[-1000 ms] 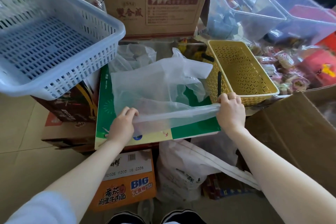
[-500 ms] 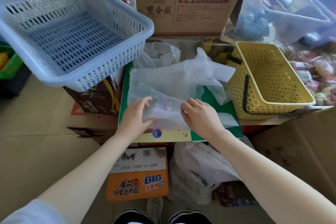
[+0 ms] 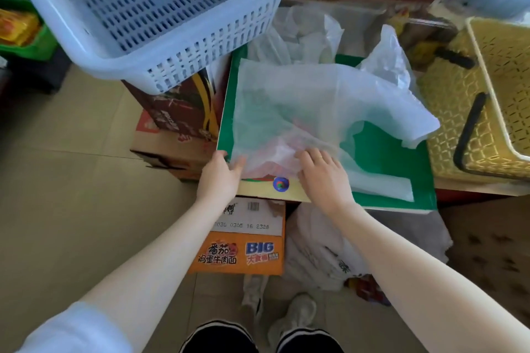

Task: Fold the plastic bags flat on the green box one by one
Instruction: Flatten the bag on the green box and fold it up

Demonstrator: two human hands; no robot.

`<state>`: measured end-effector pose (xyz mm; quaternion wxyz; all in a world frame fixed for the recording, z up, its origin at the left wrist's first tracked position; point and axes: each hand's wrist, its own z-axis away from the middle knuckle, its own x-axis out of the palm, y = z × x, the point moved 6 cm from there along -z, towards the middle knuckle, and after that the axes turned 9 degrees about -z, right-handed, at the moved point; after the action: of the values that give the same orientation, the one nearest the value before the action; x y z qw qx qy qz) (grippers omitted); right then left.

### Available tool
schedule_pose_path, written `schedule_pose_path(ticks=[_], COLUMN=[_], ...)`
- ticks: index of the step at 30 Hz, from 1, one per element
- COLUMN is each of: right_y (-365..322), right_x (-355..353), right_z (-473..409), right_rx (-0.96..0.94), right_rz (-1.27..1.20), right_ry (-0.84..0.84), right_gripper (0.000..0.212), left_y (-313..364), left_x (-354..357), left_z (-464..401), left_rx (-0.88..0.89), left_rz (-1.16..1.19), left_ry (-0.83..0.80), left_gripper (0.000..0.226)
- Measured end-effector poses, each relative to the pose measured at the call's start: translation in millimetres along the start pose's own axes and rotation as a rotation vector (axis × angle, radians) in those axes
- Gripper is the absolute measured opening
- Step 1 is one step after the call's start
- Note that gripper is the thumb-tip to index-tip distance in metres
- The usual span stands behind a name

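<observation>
Both grips rest on the translucent plastic bag [image 3: 309, 100] near the front edge of the green box [image 3: 384, 149]: the left hand [image 3: 220, 175] pinches the bag's near-left corner against the box edge, fingers closed on the film, while the right hand [image 3: 324, 172] lies palm-down with fingers loosely curled, pressing the folded layers flat. A second ago the hands were spread wide, stretching the bag's near edge taut; now they sit close together, so the right portion appears folded over toward the left. One handle flap lies loose at the right, beside the yellow basket [image 3: 487, 112], so more smoothing seems needed. More crumpled bags [image 3: 301, 34] wait behind.
</observation>
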<state>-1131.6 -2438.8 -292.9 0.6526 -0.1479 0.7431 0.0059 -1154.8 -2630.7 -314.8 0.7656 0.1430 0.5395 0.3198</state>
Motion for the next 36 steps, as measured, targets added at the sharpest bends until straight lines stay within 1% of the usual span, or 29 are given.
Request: schedule_pose_path(ticks=[1, 2, 4, 6, 7, 9, 12, 15, 16, 18, 20, 22, 23, 26, 27, 28, 30, 31, 32, 33, 36], right_y=[1.8, 3.6, 9.0, 13.7, 14.6, 13.7, 7.3, -5.2, -8.8, -16.6, -22.2, -24.4, -24.4, -22.0, -21.1, -21.0, -24.3, -27.9, -32.3, -35.9, -36.4], right_x=[-2.3, -4.1, -9.4, -13.9, -14.5, -11.5, -8.8, -13.4, -14.4, -11.6, -2.6, 5.0, 7.2, 4.7, 3.7, 3.8, 3.7, 4.2, 4.4, 3.4, -5.7], right_z=[-1.5, -3.0, -3.6, 2.5, 7.8, 19.3, 26.9, 26.3, 26.2, 28.9, 35.1, 40.8, 42.3, 43.0, 42.7, 42.5, 40.3, 38.1, 35.9, 33.2, 30.5], right_rx=[-0.008, -0.030, -0.095, -0.178, -0.215, -0.257, -0.199, -0.152, -0.156, -0.192, -0.240, -0.251, -0.246, -0.207, -0.167, -0.117, -0.032, -0.003, 0.019, 0.040, 0.045], right_rz=[-0.013, -0.011, 0.042, 0.126, 0.154, 0.163, -0.004, -0.114, -0.113, -0.088, -0.089, -0.099, -0.098, -0.106, -0.110, -0.093, -0.035, -0.021, -0.013, -0.001, 0.083], right_ry=[0.021, 0.039, 0.060, 0.048, 0.030, -0.008, -0.012, 0.024, 0.041, 0.036, -0.031, -0.102, -0.117, -0.089, -0.090, -0.094, -0.072, -0.052, -0.019, 0.018, 0.143], right_gripper=[0.034, 0.028, 0.016, 0.012, 0.014, 0.019, 0.015, 0.008, 0.005, 0.017, 0.031, 0.039, 0.038, 0.023, 0.025, 0.034, 0.060, 0.067, 0.066, 0.060, 0.023], left_y=[3.4, 4.7, 4.4, 1.9, 0.7, -2.7, -6.8, -6.3, -4.9, -3.3, -3.3, -4.1, -5.1, -3.0, -0.3, 3.1, 10.7, 14.7, 19.1, 22.7, 31.2], left_x=[2.0, 3.5, 6.0, 5.0, 3.6, 3.5, 8.0, 9.2, 11.2, 18.6, 24.2, 25.4, 25.4, 27.7, 28.9, 29.7, 31.8, 32.9, 33.8, 35.0, 30.2], left_z=[1.2, 1.0, 0.9, 2.0, 2.1, 2.7, 8.0, 11.5, 13.0, 17.9, 19.5, 18.0, 16.6, 16.2, 17.2, 18.2, 19.9, 20.6, 21.6, 22.0, 20.9], left_rx=[-0.018, -0.041, -0.136, -0.251, -0.287, -0.338, -0.439, -0.490, -0.497, -0.513, -0.528, -0.552, -0.561, -0.576, -0.573, -0.562, -0.526, -0.503, -0.478, -0.454, -0.370], left_rz=[0.028, 0.108, 0.404, 0.721, 0.823, 0.897, 1.037, 1.314, 1.348, 1.293, 1.257, 1.281, 1.300, 1.410, 1.457, 1.500, 1.569, 1.590, 1.605, 1.613, 1.623], left_ry=[-0.021, -0.041, -0.113, -0.187, -0.209, -0.232, -0.241, -0.234, -0.251, -0.301, -0.302, -0.276, -0.264, -0.261, -0.271, -0.285, -0.311, -0.321, -0.332, -0.341, -0.351], left_gripper=[0.042, 0.034, 0.020, 0.010, 0.010, 0.009, 0.005, 0.015, 0.016, 0.013, 0.016, 0.020, 0.021, 0.019, 0.019, 0.021, 0.026, 0.029, 0.031, 0.033, 0.036])
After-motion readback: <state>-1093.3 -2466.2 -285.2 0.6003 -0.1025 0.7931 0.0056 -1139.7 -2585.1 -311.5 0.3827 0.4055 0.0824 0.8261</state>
